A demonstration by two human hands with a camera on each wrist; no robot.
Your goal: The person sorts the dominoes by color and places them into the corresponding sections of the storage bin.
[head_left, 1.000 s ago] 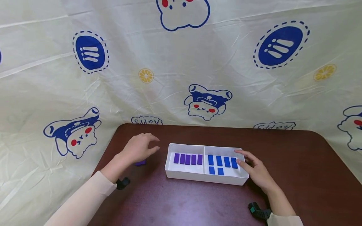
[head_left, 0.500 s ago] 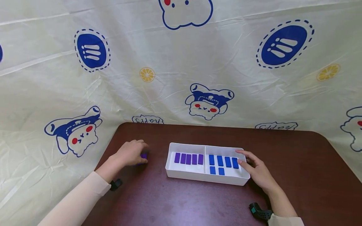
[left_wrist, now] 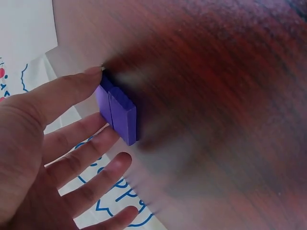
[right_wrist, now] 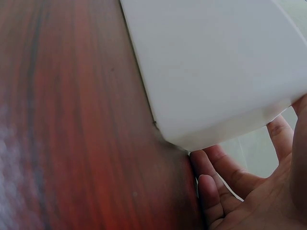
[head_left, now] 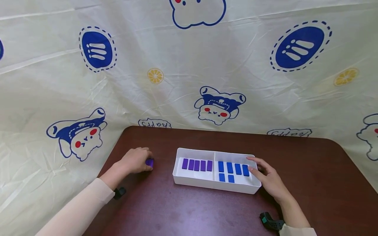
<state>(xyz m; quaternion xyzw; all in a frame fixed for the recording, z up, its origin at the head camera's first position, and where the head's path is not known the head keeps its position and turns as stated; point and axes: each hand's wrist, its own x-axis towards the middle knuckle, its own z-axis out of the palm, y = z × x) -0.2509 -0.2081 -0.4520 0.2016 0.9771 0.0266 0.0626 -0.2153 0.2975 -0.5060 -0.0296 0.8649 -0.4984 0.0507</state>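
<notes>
My left hand (head_left: 136, 160) is low over the left part of the table, its thumb and index finger pinching a small purple block (head_left: 150, 162). Up close in the left wrist view, two flat purple blocks (left_wrist: 123, 117) stand side by side at those fingertips, while the other fingers are spread. The white two-compartment box (head_left: 212, 186) stands mid-table. Several purple blocks (head_left: 197, 165) lie in a row in its left compartment, several blue blocks (head_left: 229, 167) in its right one. My right hand (head_left: 270, 178) holds the box's right end, thumb over the rim; the right wrist view shows fingers (right_wrist: 235, 175) against its outer wall.
The dark brown wooden table (head_left: 189, 209) has rounded far corners. Behind it hangs a pale curtain (head_left: 177, 52) with blue printed figures. A dark band (head_left: 271, 222) is on the right wrist, another (head_left: 119, 193) on the left.
My left hand has come down and to the left onto the purple blocks, and its fingers have closed on them. The right hand stays at the box, whose contents look the same.
</notes>
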